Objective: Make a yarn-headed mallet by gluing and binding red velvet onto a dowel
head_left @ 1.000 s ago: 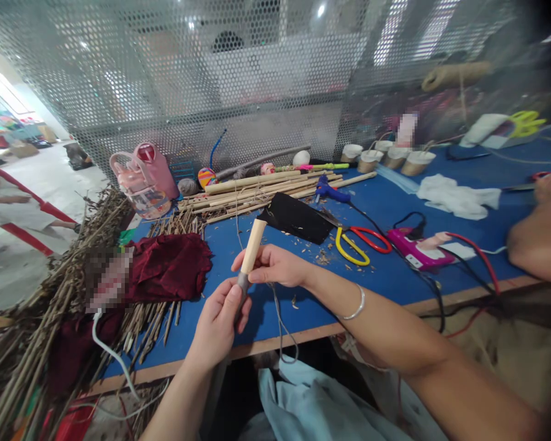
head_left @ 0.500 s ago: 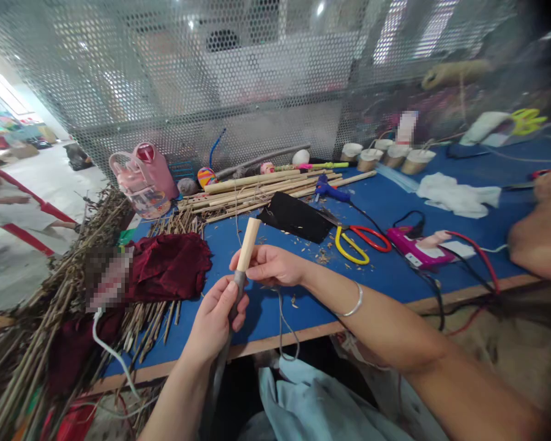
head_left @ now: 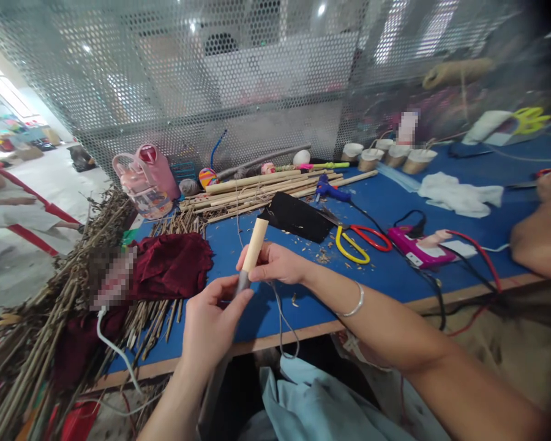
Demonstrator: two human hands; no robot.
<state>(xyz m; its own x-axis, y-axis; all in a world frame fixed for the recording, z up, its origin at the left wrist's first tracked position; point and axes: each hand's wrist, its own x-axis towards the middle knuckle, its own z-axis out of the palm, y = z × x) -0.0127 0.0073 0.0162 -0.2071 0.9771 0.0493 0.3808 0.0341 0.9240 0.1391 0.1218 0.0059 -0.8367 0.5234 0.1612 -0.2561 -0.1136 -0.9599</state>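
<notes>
A pale wooden stick [head_left: 256, 240], its lower part wrapped in grey yarn [head_left: 243, 283], slants up over the near edge of the table. My left hand [head_left: 215, 317] is closed around the wrapped part, thumb laid along it. Just above, my right hand [head_left: 279, 264] pinches the stick where bare wood meets the wrapping. From under the right hand a loop of grey yarn [head_left: 281, 321] hangs past the table edge towards the blue-grey cloth [head_left: 319, 392] on my lap. My right fingertips are partly hidden behind the stick.
Beyond my hands lie black cloth [head_left: 298, 217], scissors [head_left: 352, 245], a blue glue gun [head_left: 330, 188] and wooden sticks [head_left: 252, 191]. Dark red cloth [head_left: 172, 266] and dry stalks [head_left: 22, 361] are left. A purple power strip [head_left: 411, 248] and another person's arm [head_left: 542, 245] are right.
The stick's top has shifted slightly right. My left hand has turned, its fingers now less curled around the wrapped part. My right hand has moved a little right along with the stick.
</notes>
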